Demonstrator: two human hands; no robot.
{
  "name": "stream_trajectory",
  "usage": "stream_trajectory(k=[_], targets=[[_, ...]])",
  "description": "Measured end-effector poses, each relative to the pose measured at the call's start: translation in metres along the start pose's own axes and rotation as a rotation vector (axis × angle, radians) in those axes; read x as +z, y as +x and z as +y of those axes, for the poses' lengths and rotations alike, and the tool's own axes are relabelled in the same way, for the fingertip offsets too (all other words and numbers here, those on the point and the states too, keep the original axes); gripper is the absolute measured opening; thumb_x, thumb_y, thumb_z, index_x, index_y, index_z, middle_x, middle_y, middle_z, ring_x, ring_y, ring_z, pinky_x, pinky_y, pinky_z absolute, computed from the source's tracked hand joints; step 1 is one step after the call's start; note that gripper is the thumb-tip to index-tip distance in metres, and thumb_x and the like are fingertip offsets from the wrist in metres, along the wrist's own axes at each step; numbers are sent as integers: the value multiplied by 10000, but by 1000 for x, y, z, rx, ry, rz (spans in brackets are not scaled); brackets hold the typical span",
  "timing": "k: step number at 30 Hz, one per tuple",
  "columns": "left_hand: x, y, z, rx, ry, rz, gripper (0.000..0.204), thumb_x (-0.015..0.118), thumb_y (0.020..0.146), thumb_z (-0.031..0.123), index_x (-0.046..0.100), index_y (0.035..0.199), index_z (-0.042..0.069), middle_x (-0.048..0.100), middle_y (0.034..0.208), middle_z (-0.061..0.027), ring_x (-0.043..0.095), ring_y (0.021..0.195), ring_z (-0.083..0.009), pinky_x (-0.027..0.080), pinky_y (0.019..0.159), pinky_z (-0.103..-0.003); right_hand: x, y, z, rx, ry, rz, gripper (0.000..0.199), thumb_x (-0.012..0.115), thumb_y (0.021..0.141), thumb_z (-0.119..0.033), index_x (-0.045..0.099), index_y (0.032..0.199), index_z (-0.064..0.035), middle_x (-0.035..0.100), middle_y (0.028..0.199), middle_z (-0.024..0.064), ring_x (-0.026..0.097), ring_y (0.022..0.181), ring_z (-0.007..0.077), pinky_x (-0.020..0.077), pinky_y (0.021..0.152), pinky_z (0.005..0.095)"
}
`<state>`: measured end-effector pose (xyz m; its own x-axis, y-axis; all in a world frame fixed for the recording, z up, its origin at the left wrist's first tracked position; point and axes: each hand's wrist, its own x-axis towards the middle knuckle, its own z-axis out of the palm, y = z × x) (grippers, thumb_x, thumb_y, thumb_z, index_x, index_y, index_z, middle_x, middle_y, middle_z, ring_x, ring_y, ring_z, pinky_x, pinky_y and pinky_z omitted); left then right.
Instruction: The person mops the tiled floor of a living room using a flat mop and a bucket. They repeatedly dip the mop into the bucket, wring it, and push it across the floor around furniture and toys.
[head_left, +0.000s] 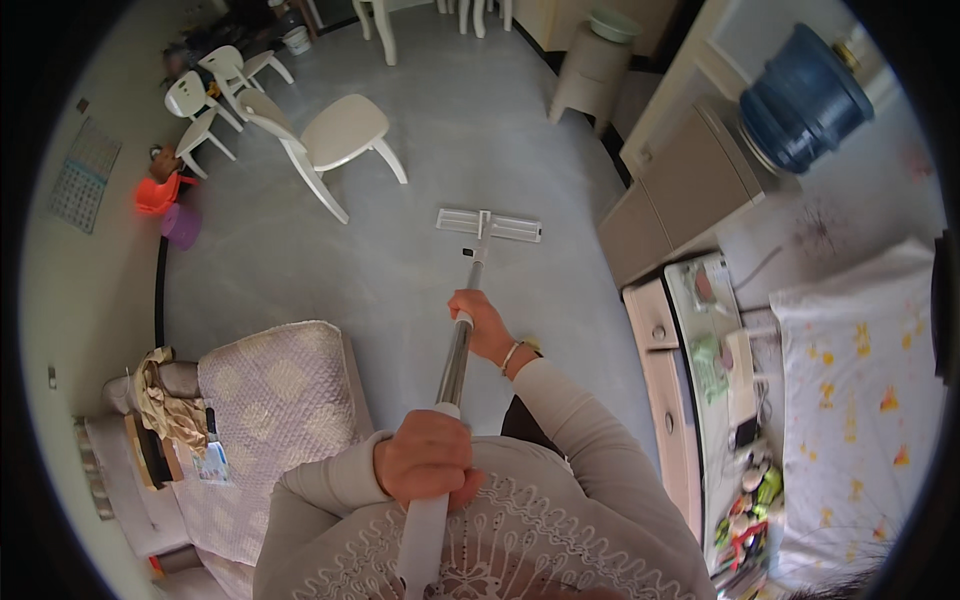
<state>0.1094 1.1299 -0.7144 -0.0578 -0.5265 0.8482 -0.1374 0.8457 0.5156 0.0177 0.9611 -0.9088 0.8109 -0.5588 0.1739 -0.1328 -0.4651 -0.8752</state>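
Note:
A flat mop with a silver and white pole slants from my body toward the floor ahead. Its wide white head rests flat on the grey floor. My left hand is wrapped round the white upper grip, close to my chest. Farther down the pole, my right hand is closed round it near the lower joint. A bracelet sits on my right wrist. The pole's upper end runs out of view at the lower edge.
A white chair stands ahead left of the mop head. To the left is a sofa with a quilted cover. Along the right are a drawer cabinet and a cupboard bearing a blue water bottle. A purple bin stands by the left wall.

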Motion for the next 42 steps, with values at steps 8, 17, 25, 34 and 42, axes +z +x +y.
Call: stream_trajectory(k=[8,17,25,34,42], targets=[[3,99,-125,-122,184,86,324,595,767,-72,318,668,64,476,533,-86,412,373,-212,363,349,-317,-94,125,70,-91,11,-65,221,669,634,25,512,762,-63,546,768,84,520,802,314,452,741,396],[-15,148,-231,-127,311,184,299,636,798,11,350,746,80,521,537,-55,501,416,-202,447,426,-328,-144,224,115,-104,35,-51,232,698,617,3,524,749,-76,561,759,79,538,802,305,460,733,409],[-80,188,-330,18,159,232,424,679,718,-57,288,616,73,465,526,-45,426,388,-175,382,338,-282,-159,325,143,-5,33,-61,220,668,644,9,515,777,-77,552,770,58,527,855,288,456,766,379],[-123,205,-376,-118,198,129,326,683,839,135,378,741,75,513,558,-34,462,401,-148,379,372,-283,-164,388,169,-12,-13,-74,246,681,622,7,548,806,-89,582,806,68,548,859,308,462,738,402],[-103,230,-271,26,238,273,331,714,856,256,441,754,99,520,537,19,477,383,-84,361,342,-230,-173,332,90,-304,37,-61,289,645,590,22,505,806,-108,553,806,51,533,813,294,441,678,394]])
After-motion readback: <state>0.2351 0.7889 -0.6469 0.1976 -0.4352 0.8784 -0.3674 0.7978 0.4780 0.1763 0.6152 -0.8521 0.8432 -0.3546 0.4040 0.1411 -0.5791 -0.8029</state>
